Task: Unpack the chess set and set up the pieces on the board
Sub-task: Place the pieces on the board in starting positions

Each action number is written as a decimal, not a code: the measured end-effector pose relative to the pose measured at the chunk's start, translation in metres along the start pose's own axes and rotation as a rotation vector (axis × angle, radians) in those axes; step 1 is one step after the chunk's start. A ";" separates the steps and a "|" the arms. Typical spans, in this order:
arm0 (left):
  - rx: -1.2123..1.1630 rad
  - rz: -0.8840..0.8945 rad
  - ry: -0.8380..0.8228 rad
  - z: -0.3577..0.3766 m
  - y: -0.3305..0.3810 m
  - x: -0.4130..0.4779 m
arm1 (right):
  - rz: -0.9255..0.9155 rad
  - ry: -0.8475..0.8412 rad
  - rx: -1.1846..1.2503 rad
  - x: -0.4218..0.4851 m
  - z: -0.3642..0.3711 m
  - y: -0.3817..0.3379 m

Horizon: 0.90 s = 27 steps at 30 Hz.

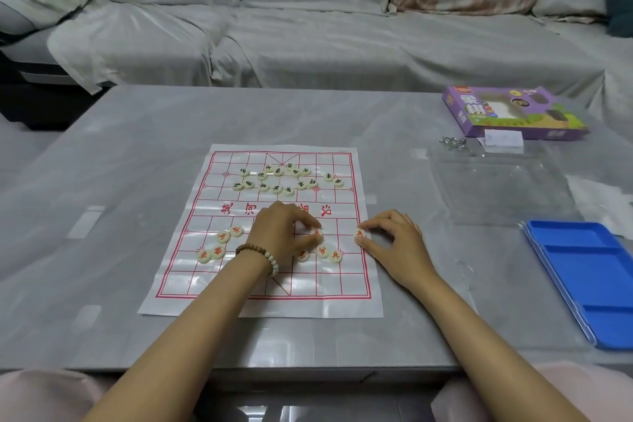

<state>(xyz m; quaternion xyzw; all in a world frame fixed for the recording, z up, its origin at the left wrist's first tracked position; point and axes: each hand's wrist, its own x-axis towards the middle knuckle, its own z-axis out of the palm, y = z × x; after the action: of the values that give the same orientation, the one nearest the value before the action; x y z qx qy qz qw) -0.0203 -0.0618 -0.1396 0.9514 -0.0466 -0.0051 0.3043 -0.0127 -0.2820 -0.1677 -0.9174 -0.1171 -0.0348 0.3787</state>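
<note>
A white plastic board sheet [212, 284] with a red grid lies flat on the grey table. Several cream discs with black characters [277, 178] sit bunched on its far half. Red-lettered discs lie loose on the near half: several at the left [219, 245] and three at the right [325, 252]. My left hand [279, 233], a bead bracelet on its wrist, pinches a red soldier disc [317, 233] on the grid. My right hand [394, 238] pinches another red soldier disc [359, 234] at the board's right border line.
The purple chess box [513, 113] lies at the table's far right with a white slip [503, 142] and a metal ring [452, 140] beside it. A clear plastic tray [496, 188] and a blue tray [589, 281] sit to the right. A covered sofa [308, 27] stands behind.
</note>
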 end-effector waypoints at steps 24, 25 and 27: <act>-0.033 -0.007 0.016 0.002 -0.006 -0.001 | 0.010 -0.008 0.000 0.000 0.000 0.000; -0.035 -0.005 0.011 0.002 -0.007 -0.001 | 0.011 -0.009 0.004 0.000 -0.001 0.000; -0.050 0.014 0.017 0.000 -0.009 -0.002 | 0.009 -0.009 0.015 0.000 -0.001 -0.001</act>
<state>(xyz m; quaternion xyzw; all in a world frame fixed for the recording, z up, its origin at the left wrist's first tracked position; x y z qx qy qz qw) -0.0216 -0.0544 -0.1454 0.9432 -0.0504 0.0037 0.3284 -0.0131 -0.2824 -0.1664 -0.9153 -0.1150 -0.0279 0.3851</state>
